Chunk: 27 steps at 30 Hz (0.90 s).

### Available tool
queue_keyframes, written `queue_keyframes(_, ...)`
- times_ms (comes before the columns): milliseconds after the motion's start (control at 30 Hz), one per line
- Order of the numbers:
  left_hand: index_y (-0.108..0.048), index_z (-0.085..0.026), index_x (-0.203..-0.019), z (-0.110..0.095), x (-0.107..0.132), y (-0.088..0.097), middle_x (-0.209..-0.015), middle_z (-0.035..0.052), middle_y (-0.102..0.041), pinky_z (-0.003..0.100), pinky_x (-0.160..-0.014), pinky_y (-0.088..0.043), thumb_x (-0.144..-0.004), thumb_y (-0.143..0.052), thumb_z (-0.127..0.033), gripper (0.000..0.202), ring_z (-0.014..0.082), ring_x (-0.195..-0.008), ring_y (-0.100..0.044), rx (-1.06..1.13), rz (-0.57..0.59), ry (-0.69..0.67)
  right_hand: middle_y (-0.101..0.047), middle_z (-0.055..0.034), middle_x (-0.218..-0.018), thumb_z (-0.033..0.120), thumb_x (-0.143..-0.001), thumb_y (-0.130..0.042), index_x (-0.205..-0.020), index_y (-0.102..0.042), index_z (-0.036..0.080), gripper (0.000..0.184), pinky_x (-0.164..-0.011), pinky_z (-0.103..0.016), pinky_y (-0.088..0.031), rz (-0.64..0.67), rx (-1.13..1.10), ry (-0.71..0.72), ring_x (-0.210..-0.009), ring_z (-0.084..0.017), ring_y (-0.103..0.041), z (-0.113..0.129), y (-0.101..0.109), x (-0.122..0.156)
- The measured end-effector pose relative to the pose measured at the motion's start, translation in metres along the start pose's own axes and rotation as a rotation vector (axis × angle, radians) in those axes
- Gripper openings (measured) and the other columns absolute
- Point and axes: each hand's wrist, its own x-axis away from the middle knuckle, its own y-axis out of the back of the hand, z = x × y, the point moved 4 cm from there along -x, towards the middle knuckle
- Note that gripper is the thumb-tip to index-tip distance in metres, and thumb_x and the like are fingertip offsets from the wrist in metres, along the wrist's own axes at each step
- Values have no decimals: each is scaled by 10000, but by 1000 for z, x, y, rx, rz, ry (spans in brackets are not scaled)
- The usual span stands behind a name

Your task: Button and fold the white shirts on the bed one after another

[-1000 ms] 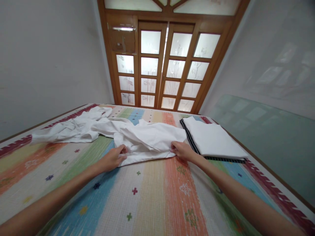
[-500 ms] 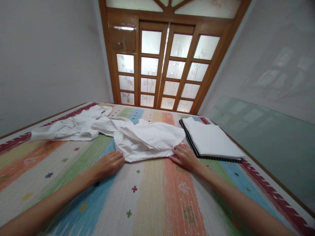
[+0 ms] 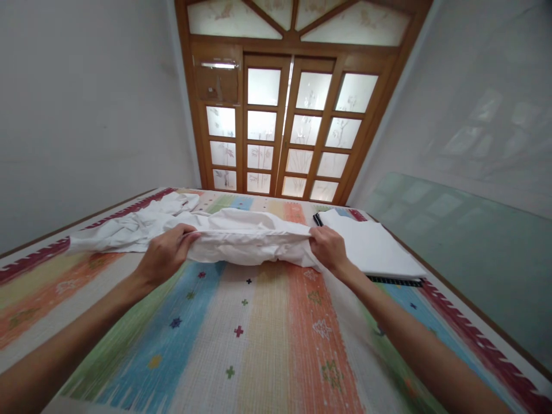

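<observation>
A white garment (image 3: 245, 236) lies crumpled across the striped, multicoloured bed cover (image 3: 267, 339). My left hand (image 3: 166, 256) pinches its near edge on the left side. My right hand (image 3: 328, 248) grips the same edge on the right. Between the two hands the cloth is lifted off the cover and stretched into a roll. The rest of the garment trails away to the far left (image 3: 129, 227).
A folded white cloth with a dark striped border (image 3: 375, 250) lies at the right, close to my right hand. Wooden sliding doors with frosted panes (image 3: 284, 132) stand behind the bed. White walls close both sides; a glass panel (image 3: 470, 241) leans at right.
My hands lay flat at the garment's near edge half a second ago. Now both have closed on that edge and raised it, carrying it away from me.
</observation>
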Motion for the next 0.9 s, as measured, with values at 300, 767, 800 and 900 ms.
queue_keyframes(300, -705, -216, -908, 18, -5, -11, -935, 36, -740, 289, -796, -500, -669, -618, -559, 428, 249, -883, -654, 313, 302, 242, -717, -106, -889, 85, -740, -431, -892, -689, 153, 307, -759, -327, -458, -106, -368, -156, -825, -245, -634, -58, 46, -20)
queue_keyframes(767, -629, -165, -839, 34, -20, -32, -762, 35, -688, 276, -663, -528, -714, -694, -495, 359, 188, -765, -630, 1021, 9, 749, -540, 24, -691, 432, -756, -610, -808, -540, 201, 247, -528, -222, -375, 233, -1172, -311, -597, -127, -463, -66, 50, -15)
queue_keyframes(800, -635, -153, -828, 31, -24, -27, -752, 43, -692, 281, -668, -529, -723, -691, -508, 374, 191, -768, -630, 1001, 93, 743, -543, 22, -696, 458, -753, -635, -813, -545, 201, 279, -512, -216, -369, 305, -1200, -311, -587, -122, -462, -65, 60, -16)
queue_keyframes(900, -657, -119, -817, 28, -36, -5, -763, 64, -714, 289, -651, -532, -723, -704, -510, 405, 191, -753, -631, 908, 393, 676, -578, 6, -706, 510, -759, -672, -866, -595, 203, 334, -459, -212, -352, 555, -1217, -289, -555, -122, -477, -67, 95, -19)
